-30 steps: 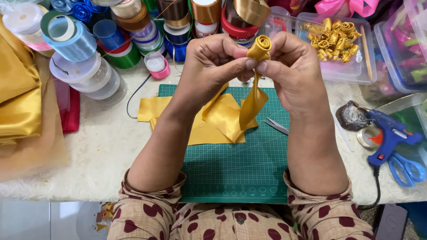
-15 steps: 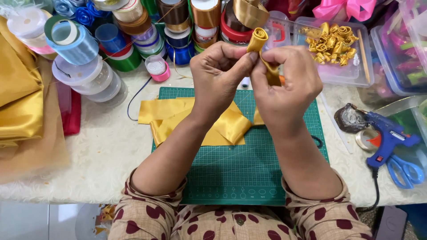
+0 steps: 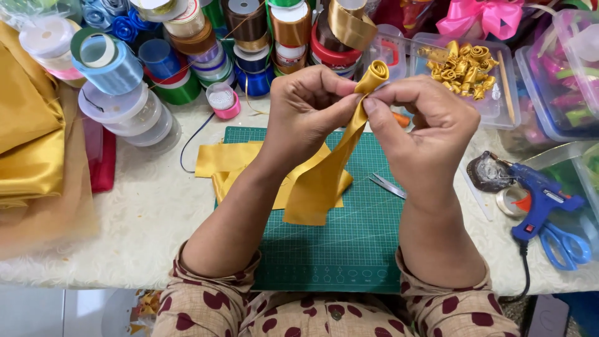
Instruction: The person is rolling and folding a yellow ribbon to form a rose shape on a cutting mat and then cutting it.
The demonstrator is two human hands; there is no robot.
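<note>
Both hands are raised above a green cutting mat. My left hand and my right hand pinch a gold satin ribbon strip whose top end is rolled into a small rosebud coil. The loose tail of the strip hangs down over the mat. More gold ribbon pieces lie flat on the mat's far left corner.
Several ribbon spools crowd the back left. A clear box of finished gold rosebuds sits at the back right. A blue glue gun and blue scissors lie right. Gold fabric is piled left; tweezers rest on the mat.
The hands have drawn slightly apart and the ribbon tail, earlier gathered behind them, now hangs straight down over the mat from the coil.
</note>
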